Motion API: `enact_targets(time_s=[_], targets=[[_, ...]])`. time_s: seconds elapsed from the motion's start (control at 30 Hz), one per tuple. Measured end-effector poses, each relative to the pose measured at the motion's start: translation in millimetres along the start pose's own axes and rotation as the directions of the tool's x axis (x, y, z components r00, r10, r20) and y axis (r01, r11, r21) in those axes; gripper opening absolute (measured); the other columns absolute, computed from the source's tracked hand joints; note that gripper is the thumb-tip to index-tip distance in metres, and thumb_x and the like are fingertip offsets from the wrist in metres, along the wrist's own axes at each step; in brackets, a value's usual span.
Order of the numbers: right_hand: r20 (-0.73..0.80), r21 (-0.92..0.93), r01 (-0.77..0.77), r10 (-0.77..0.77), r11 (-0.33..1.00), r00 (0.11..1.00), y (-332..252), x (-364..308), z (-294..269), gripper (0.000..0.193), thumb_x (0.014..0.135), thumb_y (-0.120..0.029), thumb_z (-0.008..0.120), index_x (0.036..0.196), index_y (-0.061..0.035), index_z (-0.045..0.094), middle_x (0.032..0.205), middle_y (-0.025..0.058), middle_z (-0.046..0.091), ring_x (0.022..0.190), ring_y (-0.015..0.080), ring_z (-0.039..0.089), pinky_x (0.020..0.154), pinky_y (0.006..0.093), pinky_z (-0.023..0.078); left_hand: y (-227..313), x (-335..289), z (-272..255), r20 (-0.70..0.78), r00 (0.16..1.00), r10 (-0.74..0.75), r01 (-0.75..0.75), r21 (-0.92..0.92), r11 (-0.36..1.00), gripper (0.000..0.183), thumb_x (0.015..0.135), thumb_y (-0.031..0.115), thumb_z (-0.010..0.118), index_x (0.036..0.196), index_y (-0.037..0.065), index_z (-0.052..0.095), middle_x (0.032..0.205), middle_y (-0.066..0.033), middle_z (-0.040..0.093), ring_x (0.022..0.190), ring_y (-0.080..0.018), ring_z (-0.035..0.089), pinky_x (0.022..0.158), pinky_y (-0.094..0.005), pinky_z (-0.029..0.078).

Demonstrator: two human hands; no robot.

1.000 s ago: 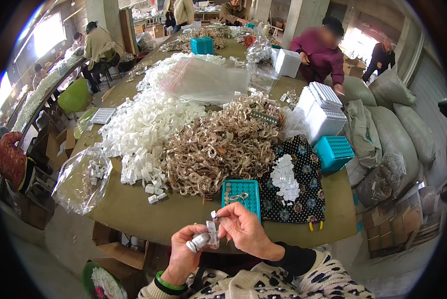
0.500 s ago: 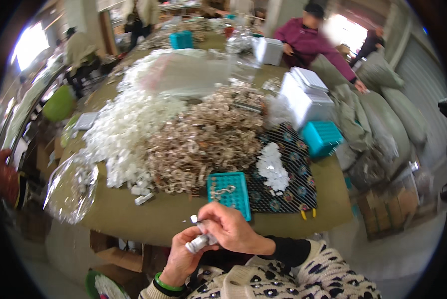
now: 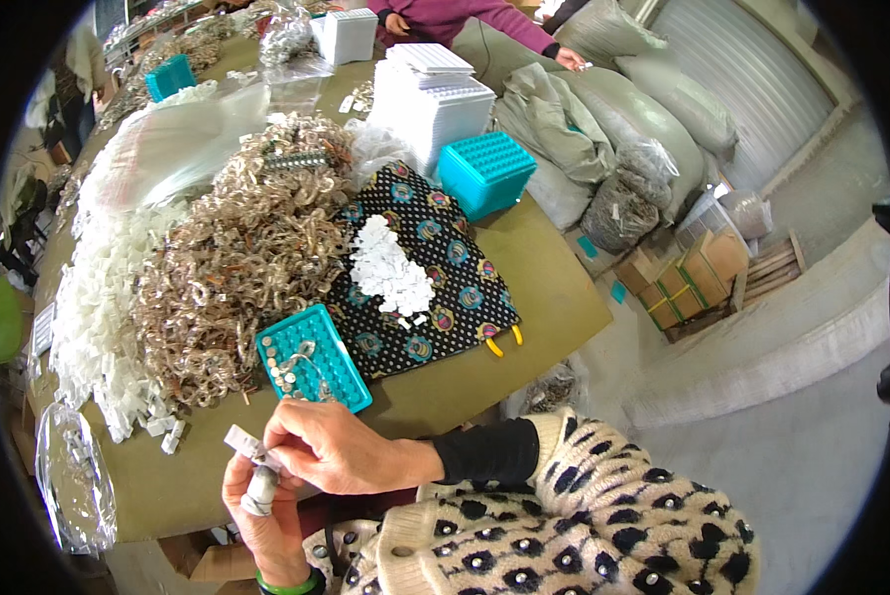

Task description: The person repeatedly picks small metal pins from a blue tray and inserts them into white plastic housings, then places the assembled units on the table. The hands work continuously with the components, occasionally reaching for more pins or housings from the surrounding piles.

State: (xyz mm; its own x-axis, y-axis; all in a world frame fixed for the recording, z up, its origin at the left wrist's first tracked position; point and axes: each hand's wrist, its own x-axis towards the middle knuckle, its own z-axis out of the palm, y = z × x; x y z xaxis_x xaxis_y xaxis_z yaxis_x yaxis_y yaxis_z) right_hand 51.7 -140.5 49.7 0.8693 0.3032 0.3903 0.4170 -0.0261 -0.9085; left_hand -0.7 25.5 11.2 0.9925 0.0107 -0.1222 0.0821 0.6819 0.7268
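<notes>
Close together at the table's front edge, my left hand (image 3: 271,531) and my right hand (image 3: 341,446) meet on a small white oblong piece (image 3: 243,442). My left fingers close round its lower part while my right thumb and fingers pinch beside it. A white rounded, wrapped-looking form (image 3: 261,490) shows at my left thumb; whether it is held or wound on the thumb I cannot tell. Just beyond my right hand lies a teal pegged tray (image 3: 341,375) with small round discs and a clear curled strip on it.
Behind the tray spreads a heap of clear brownish curled strips (image 3: 237,258), with white pieces (image 3: 98,307) left of it. A black patterned cloth (image 3: 455,288) bears white chips (image 3: 390,273). White trays (image 3: 430,109) and teal trays (image 3: 489,174) stand stacked behind. Another person's hand (image 3: 570,59) is near sacks (image 3: 603,109).
The view has swung to the right, so the table and heaps sit further left. My hands stay together, and the white oblong piece now shows more plainly above my left fingers.
</notes>
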Motion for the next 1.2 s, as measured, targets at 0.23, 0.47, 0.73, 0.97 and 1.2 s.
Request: enact_targets(time_s=[0.23, 0.47, 0.73, 0.97, 1.2], targets=[[-0.028, 0.006, 0.05, -0.05, 0.999, 0.998, 5.2, 11.3, 5.4, 0.013, 0.08, 0.001, 0.066, 0.089, -0.0019, 0.056, 0.079, 0.0112, 0.06, 0.07, 0.0297, 0.062, 0.06, 0.0372, 0.049, 1.0, 5.0, -17.2, -0.016, 0.994, 0.109, -0.108, 0.015, 0.994, 0.043, 0.088, 0.015, 0.072, 0.125, 0.0, 0.058, 0.117, -0.0147, 0.065, 0.101, -0.0233, 0.067, 0.086, -0.0355, 0.06], [-0.06, 0.121, -0.094, 0.102, 0.988, 0.993, 3.7, 6.0, -9.9, 0.01, 0.083, 0.001, 0.066, 0.087, -0.0005, 0.057, 0.073, 0.0075, 0.062, 0.062, 0.0152, 0.061, 0.054, 0.0291, 0.047, -1.2, 9.9, -25.3, 0.026, 0.996, 0.08, -0.081, 0.046, 0.996, 0.042, 0.086, 0.018, 0.075, 0.124, 0.007, 0.06, 0.109, -0.0156, 0.067, 0.087, -0.0226, 0.069, 0.073, -0.0321, 0.061], [-0.032, 0.202, -0.14, 0.149, 0.969, 0.988, -3.2, 3.7, -9.5, 0.01, 0.083, -0.001, 0.068, 0.087, 0.0003, 0.059, 0.071, 0.0054, 0.061, 0.061, 0.0102, 0.057, 0.054, 0.0268, 0.046, -3.6, 7.9, -20.5, 0.019, 0.996, 0.083, -0.084, 0.056, 0.995, 0.049, 0.084, 0.02, 0.077, 0.127, 0.006, 0.057, 0.125, -0.0146, 0.061, 0.109, -0.0251, 0.063, 0.091, -0.039, 0.056], [0.103, 0.349, -0.279, 0.259, 0.894, 0.96, 1.8, 0.7, -17.0, 0.01, 0.087, 0.007, 0.062, 0.093, -0.0005, 0.059, 0.086, 0.0047, 0.063, 0.073, 0.0104, 0.062, 0.063, 0.0239, 0.05, -4.4, 9.6, 1.0, -0.041, 0.997, 0.063, -0.059, 0.089, 0.994, 0.041, 0.086, 0.012, 0.071, 0.124, 0.002, 0.059, 0.116, -0.0166, 0.065, 0.1, -0.0274, 0.067, 0.086, -0.0403, 0.057], [0.179, 0.449, -0.396, 0.354, 0.801, 0.918, -13.6, 9.4, -24.3, 0.009, 0.09, 0.008, 0.057, 0.093, 0.0, 0.055, 0.089, 0.0043, 0.062, 0.079, 0.0085, 0.064, 0.067, 0.021, 0.051, -4.3, 16.2, 15.8, 0.033, 0.993, 0.112, -0.109, -0.074, 0.991, 0.026, 0.087, 0.002, 0.07, 0.113, 0.004, 0.066, 0.104, -0.0184, 0.069, 0.087, -0.0294, 0.07, 0.077, -0.0422, 0.06]])
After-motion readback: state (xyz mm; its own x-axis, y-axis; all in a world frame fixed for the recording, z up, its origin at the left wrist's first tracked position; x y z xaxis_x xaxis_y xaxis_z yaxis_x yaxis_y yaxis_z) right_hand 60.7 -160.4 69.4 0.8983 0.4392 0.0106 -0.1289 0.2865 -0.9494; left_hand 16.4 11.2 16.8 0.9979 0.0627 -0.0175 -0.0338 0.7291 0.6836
